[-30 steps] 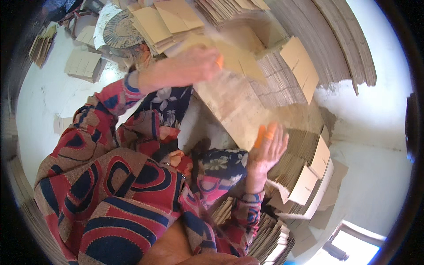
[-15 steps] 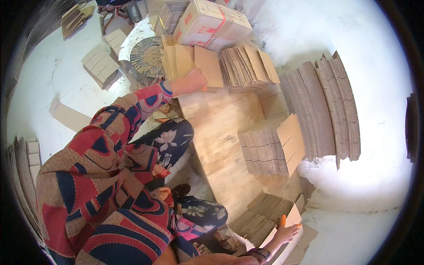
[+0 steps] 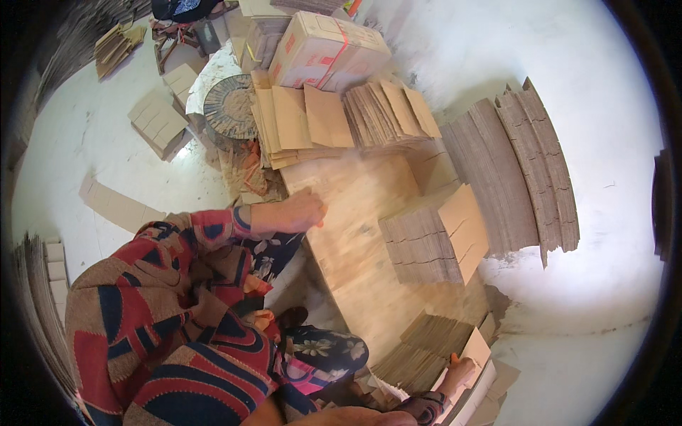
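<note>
My left hand [image 3: 305,209] is above the near-left edge of a wooden board [image 3: 362,213], fingers curled under. Whatever it may hold is hidden; a bit of orange shows at its fingertips. Low on the right, my right hand [image 3: 458,375] has its fingers bent around the edge of a tan cardboard sheet [image 3: 477,346], and its thumb tip is orange. That sheet stands at the end of a row of upright cardboard pieces [image 3: 419,355]. Another stack of slotted cardboard [image 3: 420,241] stands on the board, with a tan sheet [image 3: 465,231] against its end.
Cardboard sheets [image 3: 293,117] and a fanned stack [image 3: 383,110] lie at the board's far end, before a taped carton [image 3: 330,51]. Tall cardboard stacks [image 3: 494,177] stand on the right. A round, dark-rimmed thing [image 3: 231,106] is beside the board; loose cardboard [image 3: 158,124] lies on the floor.
My left hand has come back from the far cardboard sheets toward me. My right hand, spread before, has bent its fingers onto the cardboard sheet. The view has shifted slightly.
</note>
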Action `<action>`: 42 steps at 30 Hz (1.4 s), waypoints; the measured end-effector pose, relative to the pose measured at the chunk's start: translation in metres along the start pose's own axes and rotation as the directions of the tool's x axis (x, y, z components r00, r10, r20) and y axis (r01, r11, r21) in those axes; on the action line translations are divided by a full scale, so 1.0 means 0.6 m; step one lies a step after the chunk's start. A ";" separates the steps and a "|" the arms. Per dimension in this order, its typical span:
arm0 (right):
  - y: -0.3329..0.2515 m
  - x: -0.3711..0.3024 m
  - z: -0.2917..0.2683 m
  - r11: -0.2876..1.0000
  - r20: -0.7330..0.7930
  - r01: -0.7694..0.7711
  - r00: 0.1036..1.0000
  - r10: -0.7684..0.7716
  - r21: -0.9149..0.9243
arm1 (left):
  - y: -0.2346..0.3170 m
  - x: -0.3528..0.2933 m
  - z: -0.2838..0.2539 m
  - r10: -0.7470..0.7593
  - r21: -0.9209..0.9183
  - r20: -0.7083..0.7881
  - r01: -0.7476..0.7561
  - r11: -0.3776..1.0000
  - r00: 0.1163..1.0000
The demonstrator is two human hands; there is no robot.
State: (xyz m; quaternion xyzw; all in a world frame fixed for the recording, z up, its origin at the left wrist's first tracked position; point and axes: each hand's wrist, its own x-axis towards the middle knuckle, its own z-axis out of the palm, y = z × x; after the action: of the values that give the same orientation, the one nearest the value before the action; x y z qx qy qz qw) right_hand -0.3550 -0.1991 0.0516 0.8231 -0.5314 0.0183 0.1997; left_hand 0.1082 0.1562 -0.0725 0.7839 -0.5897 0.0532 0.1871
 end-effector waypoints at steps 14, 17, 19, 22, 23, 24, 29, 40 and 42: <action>0.006 -0.003 -0.050 0.992 -0.449 0.019 0.893 0.038 0.122 | 0.092 0.104 -0.026 0.182 -0.226 -0.004 -0.179 0.958 0.983; -0.074 -0.024 -0.138 0.915 -0.450 -0.005 0.870 0.203 0.404 | 0.097 0.149 -0.011 0.268 -0.144 -0.179 -0.295 0.945 0.946; -0.108 -0.040 -0.145 0.807 -0.534 0.130 0.807 0.251 0.576 | 0.113 0.192 0.011 0.220 -0.207 -0.156 -0.250 0.946 0.963; -0.173 -0.074 -0.151 0.601 -0.459 0.164 0.804 0.378 0.782 | 0.151 0.247 -0.011 0.217 -0.256 -0.214 -0.269 0.929 0.952; -0.182 -0.089 -0.156 0.546 -0.444 0.180 0.801 0.402 0.819 | 0.171 0.275 -0.006 0.206 -0.290 -0.242 -0.274 0.917 0.948; -0.188 -0.099 -0.151 0.493 -0.405 0.171 0.813 0.419 0.853 | 0.186 0.302 -0.002 0.189 -0.312 -0.266 -0.270 0.911 0.945; -0.191 -0.119 -0.135 0.423 -0.170 -0.052 0.867 0.469 0.904 | 0.229 0.418 0.035 0.327 -0.077 -0.268 -0.358 0.930 0.906; -0.225 -0.117 -0.137 0.391 -0.262 0.064 0.839 0.476 0.918 | 0.209 0.487 0.084 0.516 0.347 -0.074 -0.463 0.816 0.853; -0.229 -0.121 -0.132 0.364 -0.263 0.079 0.830 0.492 0.928 | 0.209 0.492 0.079 0.546 0.348 -0.108 -0.483 0.804 0.831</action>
State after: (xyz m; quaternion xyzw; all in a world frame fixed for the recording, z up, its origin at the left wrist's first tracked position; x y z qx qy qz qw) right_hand -0.2512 -0.0595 0.0643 0.6799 -0.4629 0.5461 -0.1589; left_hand 0.0716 -0.1568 0.0022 0.6031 -0.7430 0.2722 0.1006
